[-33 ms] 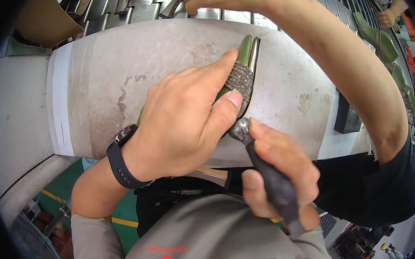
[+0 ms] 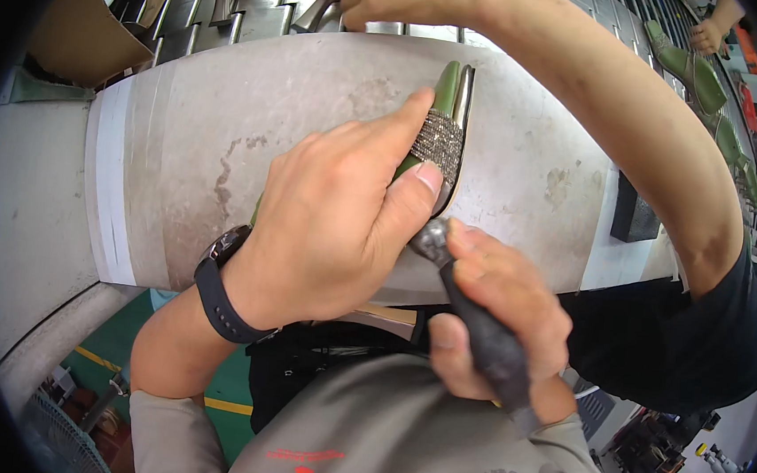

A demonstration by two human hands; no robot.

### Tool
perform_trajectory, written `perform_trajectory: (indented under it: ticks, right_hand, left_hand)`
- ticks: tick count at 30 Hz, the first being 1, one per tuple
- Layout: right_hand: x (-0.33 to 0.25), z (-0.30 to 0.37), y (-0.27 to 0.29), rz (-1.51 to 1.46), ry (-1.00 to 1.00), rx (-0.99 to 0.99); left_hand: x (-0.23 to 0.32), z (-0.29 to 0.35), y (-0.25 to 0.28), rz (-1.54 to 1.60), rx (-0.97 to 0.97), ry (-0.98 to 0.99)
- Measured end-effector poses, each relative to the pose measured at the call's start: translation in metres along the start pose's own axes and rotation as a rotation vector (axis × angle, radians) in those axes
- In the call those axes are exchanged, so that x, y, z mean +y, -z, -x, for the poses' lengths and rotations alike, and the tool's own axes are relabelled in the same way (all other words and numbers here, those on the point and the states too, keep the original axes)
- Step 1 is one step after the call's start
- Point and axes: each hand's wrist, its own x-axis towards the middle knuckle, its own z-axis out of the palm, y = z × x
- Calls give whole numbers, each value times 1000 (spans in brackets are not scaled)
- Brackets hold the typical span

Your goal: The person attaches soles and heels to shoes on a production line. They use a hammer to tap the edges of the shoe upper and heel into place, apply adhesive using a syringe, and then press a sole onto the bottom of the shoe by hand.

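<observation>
A green shoe last (image 2: 446,89) wearing a sandal with a glittery beaded strap (image 2: 437,142) and a thin sole along its right side rests on the pale work surface. My left hand (image 2: 337,202) is closed around it, thumb at the strap's lower edge, and covers much of the last. My right hand (image 2: 515,305) grips a hand tool (image 2: 491,334) with a rounded, dented metal head and a thick dark handle. That metal head (image 2: 432,239) is at the near end of the sole, close below my left thumb; whether they touch I cannot tell.
A co-worker's bare arm (image 2: 621,87) reaches across from the right; its hand (image 2: 370,0) is at a grey heel-shaped piece (image 2: 314,14) on the slatted conveyor (image 2: 262,18). A black block (image 2: 635,210) sits at the right. More green lasts (image 2: 694,70) stand beyond the arm.
My right hand and the tool have shifted slightly left. My left hand and the shoe last stay in place. The co-worker's hand has moved a little.
</observation>
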Motion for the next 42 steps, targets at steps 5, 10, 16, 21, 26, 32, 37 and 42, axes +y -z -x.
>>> perform_trajectory:
  ticks: [5, 10, 16, 21, 26, 32, 37, 42]
  right_hand:
    - [-14, 11, -36, -27, -23, 107]
    - [-11, -4, -27, -126, 34, -49]
    - [-3, 9, -25, 29, 105, -15]
    - [-3, 5, -26, -36, 59, -112]
    - [-4, -13, -12, -71, 30, -223]
    - [-12, -26, -9, -41, -3, -279]
    - [-21, 4, -34, 87, 72, -86]
    - [-13, -6, -27, 49, 150, -77]
  left_hand:
    - [3, 4, 4, 107, -54, 137]
    - [-13, 9, 3, 164, 67, 59]
    - [-37, 29, 12, -61, 136, -136]
    - [-40, 28, 11, -84, 149, -134]
    - [-34, 26, 7, -114, 176, -150]
    - [-36, 27, 4, -130, 210, -152]
    - [-34, 27, 4, -110, 216, -146]
    - [-31, 22, 5, -91, 203, -127]
